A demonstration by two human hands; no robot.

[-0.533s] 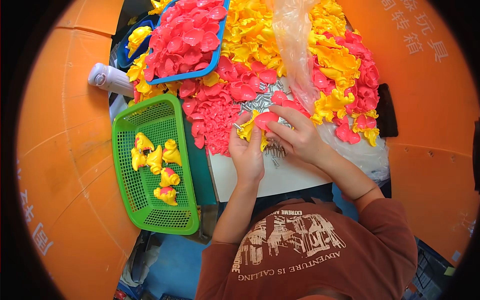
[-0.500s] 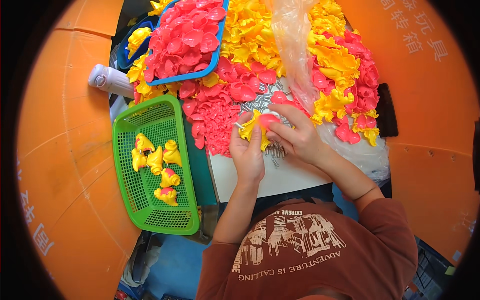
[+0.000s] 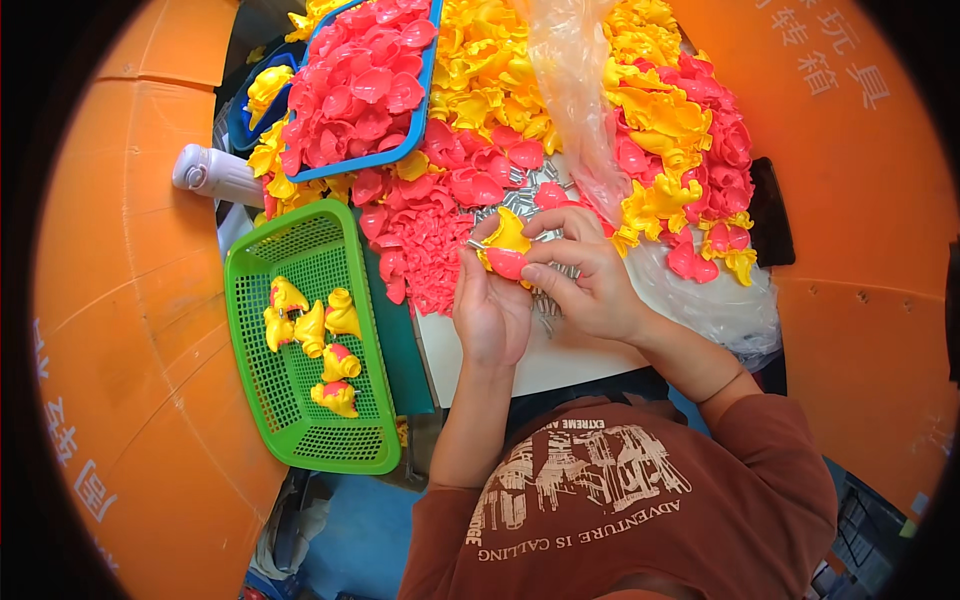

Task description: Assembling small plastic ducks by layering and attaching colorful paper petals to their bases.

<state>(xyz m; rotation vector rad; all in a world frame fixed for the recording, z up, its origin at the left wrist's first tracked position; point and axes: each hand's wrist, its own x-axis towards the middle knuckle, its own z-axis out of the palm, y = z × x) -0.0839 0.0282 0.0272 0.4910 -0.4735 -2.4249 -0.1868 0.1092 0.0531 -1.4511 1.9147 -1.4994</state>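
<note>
The right hand (image 3: 592, 282) partly hides the yellow-and-pink piece (image 3: 508, 238), and the top edge cuts off the blue tray (image 3: 409, 146).

The left of 2 head-worn fisheye cameras looks down from above the left hand (image 3: 492, 312) and right hand (image 3: 597, 287) — near, upright — with the shirt (image 3: 640, 500) below them, orange panels (image 3: 150, 300) either side.

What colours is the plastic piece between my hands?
Yellow and pink; the curved plastic piece shows best in the head view.

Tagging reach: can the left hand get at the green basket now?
Likely yes: nothing tall stands between the left hand and the green basket, though that hand holds a yellow piece.
</note>
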